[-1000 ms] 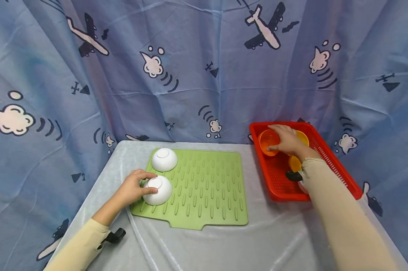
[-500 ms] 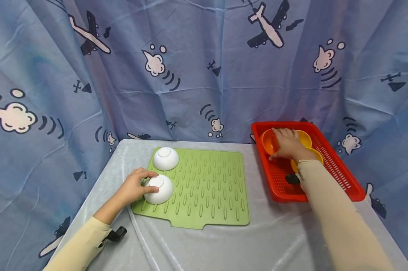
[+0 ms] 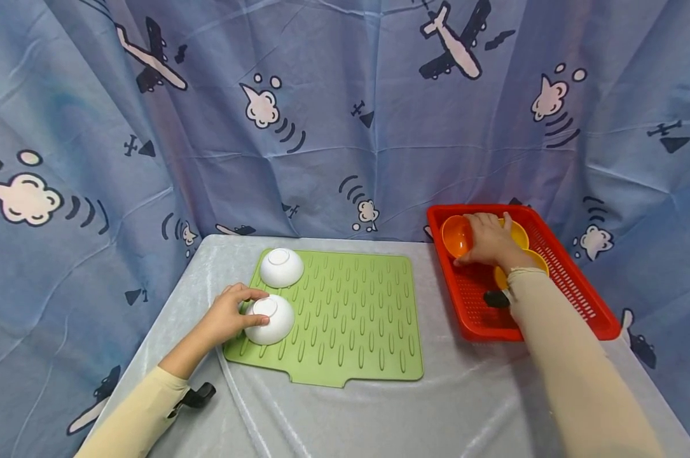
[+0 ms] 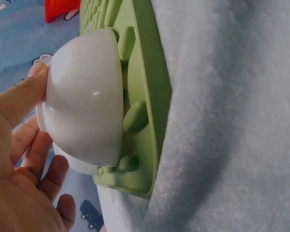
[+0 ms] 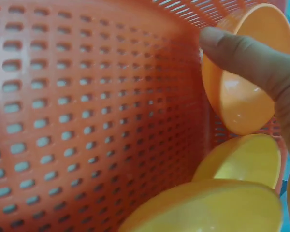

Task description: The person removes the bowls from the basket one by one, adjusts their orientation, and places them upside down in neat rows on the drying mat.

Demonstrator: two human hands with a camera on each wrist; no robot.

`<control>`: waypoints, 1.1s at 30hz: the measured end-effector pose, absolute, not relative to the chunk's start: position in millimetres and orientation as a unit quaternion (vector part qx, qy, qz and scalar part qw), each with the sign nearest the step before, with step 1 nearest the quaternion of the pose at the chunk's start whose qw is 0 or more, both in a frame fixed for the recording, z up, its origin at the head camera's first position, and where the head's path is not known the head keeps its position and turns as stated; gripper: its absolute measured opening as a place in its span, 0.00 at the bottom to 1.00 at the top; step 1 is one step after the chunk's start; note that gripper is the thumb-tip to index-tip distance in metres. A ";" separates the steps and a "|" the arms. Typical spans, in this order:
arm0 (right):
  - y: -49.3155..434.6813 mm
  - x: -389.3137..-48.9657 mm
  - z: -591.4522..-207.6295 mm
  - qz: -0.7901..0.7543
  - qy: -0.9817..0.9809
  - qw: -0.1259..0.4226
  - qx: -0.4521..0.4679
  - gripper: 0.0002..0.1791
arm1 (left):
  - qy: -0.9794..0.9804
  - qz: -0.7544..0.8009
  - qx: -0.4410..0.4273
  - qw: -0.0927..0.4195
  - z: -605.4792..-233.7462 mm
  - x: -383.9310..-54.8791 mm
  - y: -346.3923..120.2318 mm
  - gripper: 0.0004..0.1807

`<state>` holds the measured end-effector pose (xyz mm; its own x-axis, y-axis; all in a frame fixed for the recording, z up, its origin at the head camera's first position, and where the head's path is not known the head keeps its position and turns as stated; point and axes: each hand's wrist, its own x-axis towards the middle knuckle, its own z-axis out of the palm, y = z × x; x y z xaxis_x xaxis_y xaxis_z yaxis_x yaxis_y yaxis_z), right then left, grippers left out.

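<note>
Two white bowls stand upside down on the green drying mat. My left hand [image 3: 230,315] pinches the foot of the nearer white bowl [image 3: 277,326] between thumb and fingers; its rim rests on the mat in the left wrist view. The farther white bowl [image 3: 282,268] sits just behind it. Inside the red basket, my right hand [image 3: 490,243] grips an orange bowl [image 3: 455,238], its thumb across the bowl's side in the right wrist view [image 5: 237,111]. The other fingers are mostly hidden there. Two yellow bowls, one farther [image 5: 249,159] and one nearer [image 5: 208,210], lie beside it.
The green mat [image 3: 350,318] with raised ribs lies on a grey cloth-covered table [image 3: 390,420]. The red basket [image 3: 465,318] has raised perforated walls and stands at the table's right. A blue patterned curtain [image 3: 322,191] hangs close behind the table.
My right hand has closed in on the orange bowl, and its fingers have shifted. A yellow bowl by the wrist shows more now. The left hand stays on its white bowl; the view shifted slightly.
</note>
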<state>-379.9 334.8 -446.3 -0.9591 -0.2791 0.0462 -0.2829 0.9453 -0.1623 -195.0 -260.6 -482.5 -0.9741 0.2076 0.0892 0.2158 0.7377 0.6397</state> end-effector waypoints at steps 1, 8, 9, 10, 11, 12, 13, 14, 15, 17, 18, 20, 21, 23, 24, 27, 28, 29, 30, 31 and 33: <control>335.8 -378.9 -444.0 0.088 -0.986 0.017 0.143 0.71 | -0.932 -0.346 -0.113 0.005 -482.6 -194.9 -259.7 0.29; 336.0 -364.6 -412.3 0.136 -0.977 0.082 0.141 0.69 | -0.929 -0.353 -0.114 0.003 -483.2 -195.6 -254.6 0.30; 335.1 -361.7 -407.1 0.144 -0.976 0.090 0.136 0.68 | -0.929 -0.353 -0.114 0.002 -483.4 -195.7 -254.3 0.30; 333.8 -358.3 -402.2 0.153 -0.975 0.097 0.132 0.68 | -0.929 -0.352 -0.114 0.002 -483.6 -195.5 -254.0 0.30; 332.5 -354.7 -398.0 0.157 -0.974 0.105 0.127 0.68 | -0.929 -0.352 -0.114 0.002 -483.7 -195.1 -254.0 0.30; 330.5 -350.7 -393.9 0.164 -0.973 0.111 0.122 0.68 | -0.929 -0.351 -0.113 0.002 -483.9 -194.4 -254.2 0.30; 328.0 -346.2 -390.5 0.172 -0.971 0.116 0.119 0.68 | -0.930 -0.351 -0.110 0.001 -484.1 -193.4 -254.4 0.30; 325.3 -341.4 -387.7 0.180 -0.969 0.122 0.116 0.68 | -0.930 -0.350 -0.110 0.001 -484.4 -192.3 -255.0 0.30; 322.2 -336.2 -385.1 0.187 -0.967 0.128 0.114 0.68 | -0.932 -0.346 -0.110 0.001 -484.6 -191.1 -255.6 0.30; 314.6 -323.8 -379.3 0.204 -0.962 0.140 0.115 0.69 | -0.934 -0.340 -0.110 0.002 -484.8 -188.8 -257.2 0.30; 310.0 -317.1 -376.0 0.212 -0.959 0.147 0.116 0.69 | -0.935 -0.338 -0.110 0.003 -484.6 -187.9 -258.0 0.30; 300.5 -303.0 -368.6 0.229 -0.953 0.159 0.120 0.68 | -0.936 -0.334 -0.114 0.006 -483.1 -186.7 -259.5 0.30; 295.3 -295.7 -364.9 0.234 -0.950 0.165 0.122 0.68 | -0.936 -0.332 -0.116 0.010 -482.0 -186.3 -260.3 0.30; 284.1 -281.8 -359.0 0.246 -0.945 0.175 0.127 0.67 | -0.937 -0.328 -0.118 0.016 -479.6 -185.6 -261.5 0.30; 278.2 -274.9 -357.1 0.252 -0.942 0.180 0.130 0.67 | -0.938 -0.326 -0.118 0.019 -478.5 -185.2 -262.0 0.30; 261.0 -255.0 -356.4 0.270 -0.932 0.191 0.145 0.66 | -0.940 -0.320 -0.114 0.021 -476.5 -183.5 -262.4 0.30; 255.5 -248.7 -357.2 0.278 -0.929 0.194 0.151 0.66 | -0.941 -0.319 -0.114 0.020 -476.4 -183.0 -262.0 0.30; 250.5 -243.0 -359.0 0.283 -0.925 0.198 0.158 0.66 | -0.941 -0.320 -0.113 0.019 -476.5 -182.5 -261.5 0.30; 245.9 -237.5 -361.5 0.289 -0.921 0.202 0.164 0.66 | -0.941 -0.320 -0.112 0.018 -476.7 -182.1 -260.7 0.30; 241.5 -232.4 -364.4 0.294 -0.918 0.204 0.171 0.66 | -0.941 -0.320 -0.112 0.017 -476.8 -181.8 -259.5 0.30; 232.8 -222.2 -370.9 0.300 -0.913 0.206 0.183 0.67 | -0.941 -0.319 -0.115 0.018 -477.0 -181.6 -256.4 0.30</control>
<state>-222.2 232.8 -370.9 -0.8484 -0.2100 0.4858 -0.4574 0.7528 -0.4734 -181.6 -256.4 -477.0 -0.9727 0.2057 0.1075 0.2287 0.7704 0.5951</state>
